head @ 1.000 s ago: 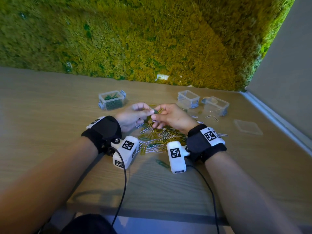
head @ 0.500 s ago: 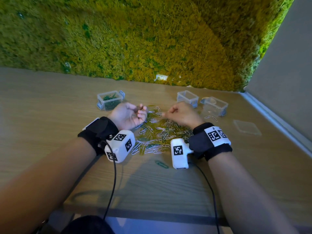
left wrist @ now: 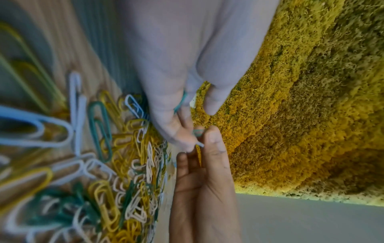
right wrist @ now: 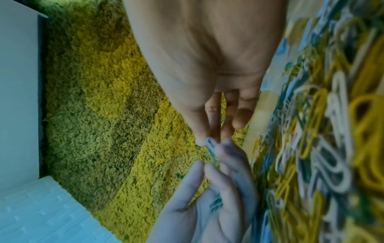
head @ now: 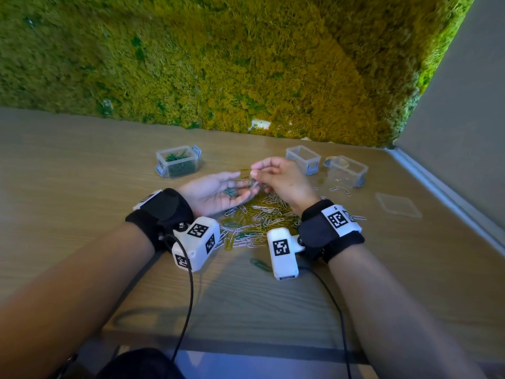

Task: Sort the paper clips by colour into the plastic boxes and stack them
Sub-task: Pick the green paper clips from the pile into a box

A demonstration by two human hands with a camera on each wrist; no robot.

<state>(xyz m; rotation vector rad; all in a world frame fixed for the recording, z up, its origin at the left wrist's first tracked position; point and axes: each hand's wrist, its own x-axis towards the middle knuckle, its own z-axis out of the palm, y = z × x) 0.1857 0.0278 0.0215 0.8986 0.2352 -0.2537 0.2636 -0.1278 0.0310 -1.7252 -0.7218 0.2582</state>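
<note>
Change: half a second ago both hands were fisted, apart, over the pile; now they meet above it — green clips are being gathered for boxing.
Left hand (head: pixel 216 192): palm up, fingers relaxed, cradling green clips (head: pixel 232 191).
Right hand (head: pixel 281 177): pinching a green clip over that palm.
Pile (head: pixel 262 217): mixed clips on the table (head: pixel 68 187), under the hands.
Left box (head: pixel 177 161): green clips inside.
Middle box (head: pixel 303 158): looks empty.
Right box (head: pixel 345 170): contents unclear — loose clips beside it.

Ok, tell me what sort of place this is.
Probably an office or studio nook set up for recording. A wood-grain desk stands against a decorative moss wall, with a plain grey wall on the right. The room beyond is out of view.
</note>
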